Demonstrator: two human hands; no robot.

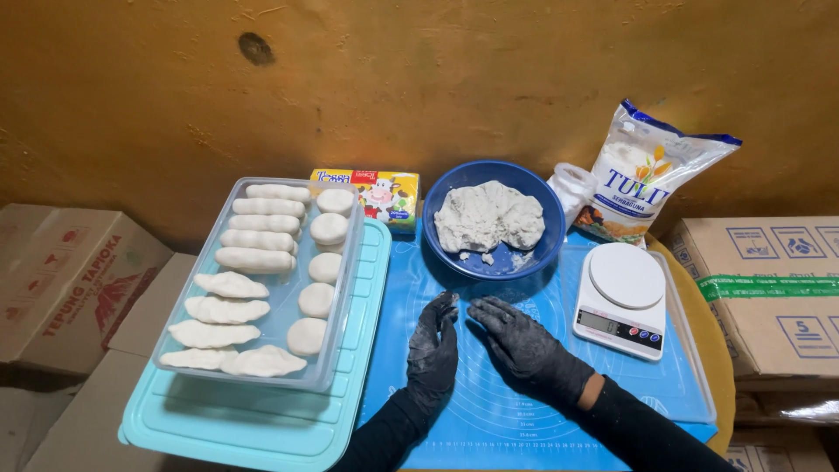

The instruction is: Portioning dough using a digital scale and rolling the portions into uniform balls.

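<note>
Two black-gloved hands, left hand (434,345) and right hand (522,343), palms facing, fingers together, above blue mat (489,411).

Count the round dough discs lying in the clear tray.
5 round dough discs sit in one column along the right side of the clear tray, from back to front. None seems hidden.

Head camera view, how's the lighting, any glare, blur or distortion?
Head view: light even and soft, with only faint shadows under the gloved left hand and right hand; mild sheen on the flour bag; sharp throughout; wide-angle bending at the blue mat edges.
</note>
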